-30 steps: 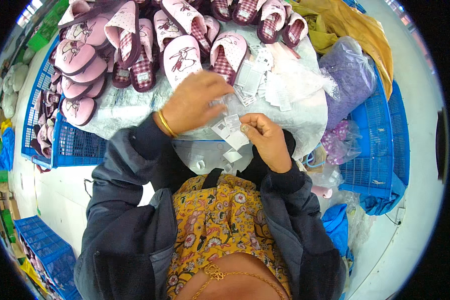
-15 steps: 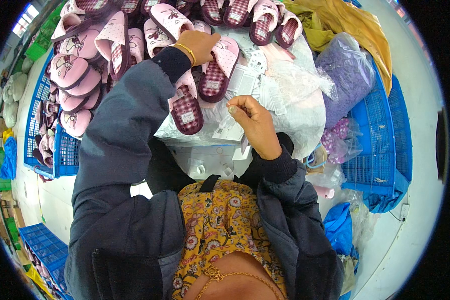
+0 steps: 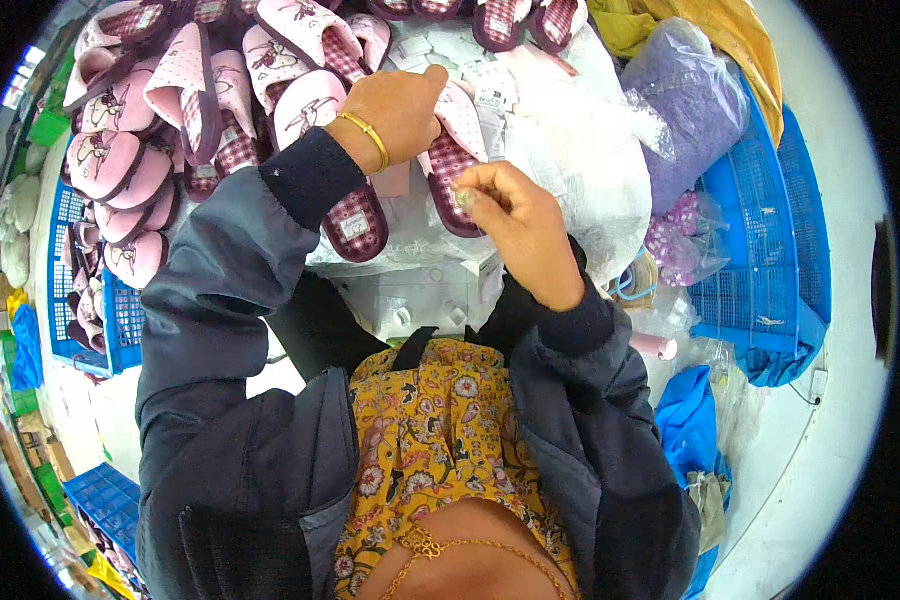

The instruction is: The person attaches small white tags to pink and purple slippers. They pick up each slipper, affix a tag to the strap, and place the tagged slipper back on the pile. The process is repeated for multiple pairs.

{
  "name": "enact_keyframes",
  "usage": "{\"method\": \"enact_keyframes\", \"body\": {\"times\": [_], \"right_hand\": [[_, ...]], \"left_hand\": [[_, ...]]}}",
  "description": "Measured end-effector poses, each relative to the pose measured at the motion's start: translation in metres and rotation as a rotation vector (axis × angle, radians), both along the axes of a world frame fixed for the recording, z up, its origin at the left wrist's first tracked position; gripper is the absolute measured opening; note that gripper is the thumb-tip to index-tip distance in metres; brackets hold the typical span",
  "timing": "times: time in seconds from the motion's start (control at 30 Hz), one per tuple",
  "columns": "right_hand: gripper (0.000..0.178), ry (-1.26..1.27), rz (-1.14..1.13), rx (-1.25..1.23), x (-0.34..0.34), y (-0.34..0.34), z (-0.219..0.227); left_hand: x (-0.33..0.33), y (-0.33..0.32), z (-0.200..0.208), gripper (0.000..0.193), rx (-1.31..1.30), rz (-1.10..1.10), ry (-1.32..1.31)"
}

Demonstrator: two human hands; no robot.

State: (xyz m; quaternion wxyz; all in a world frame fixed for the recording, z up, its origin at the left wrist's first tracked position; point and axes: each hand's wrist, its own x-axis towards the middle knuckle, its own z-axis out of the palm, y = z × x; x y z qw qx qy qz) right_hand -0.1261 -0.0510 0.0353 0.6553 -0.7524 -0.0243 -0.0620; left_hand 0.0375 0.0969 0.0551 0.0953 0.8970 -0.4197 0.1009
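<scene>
My left hand (image 3: 395, 115), with a gold bangle at its wrist, reaches over the table and is closed at the toe end of a pink dotted slipper (image 3: 450, 170) with a checked maroon insole. Part of the slipper and most of my left fingertips are hidden. Close to its heel end, my right hand (image 3: 515, 225) is in a pinch, thumb against forefinger. Whatever may be in that pinch is too small to make out. A second slipper (image 3: 356, 225), a pale label on its insole, lies below my left wrist, its upper part covered.
More pink slippers (image 3: 120, 165) are heaped at the left and far side. Clear plastic sheeting (image 3: 595, 190) covers the table, with printed paper slips (image 3: 495, 95) on it. At right are a bagged purple bundle (image 3: 685, 110) and blue crates (image 3: 750, 260); another blue crate (image 3: 130, 310) is left.
The slipper at my left hand has shifted right, away from the second slipper. My right hand has moved slightly right and stays pinched, now beside the slipper's heel. The whole view has shifted slightly.
</scene>
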Motion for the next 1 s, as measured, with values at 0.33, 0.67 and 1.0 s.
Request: {"method": "enact_keyframes", "body": {"times": [0.33,0.67,1.0], "right_hand": [[0.026,0.071,-0.157,-0.213,0.036,0.004,-0.051],[0.026,0.066,-0.211,-0.392,0.041,0.011,-0.054],[0.025,0.032,-0.220,-0.464,0.045,0.012,-0.058]], "left_hand": [[-0.029,0.025,-0.018,0.016,-0.234,-0.296,-0.014],[-0.039,0.018,-0.051,0.009,-0.174,-0.129,-0.059],[-0.039,0.020,-0.061,0.016,-0.251,-0.124,0.008]]}}
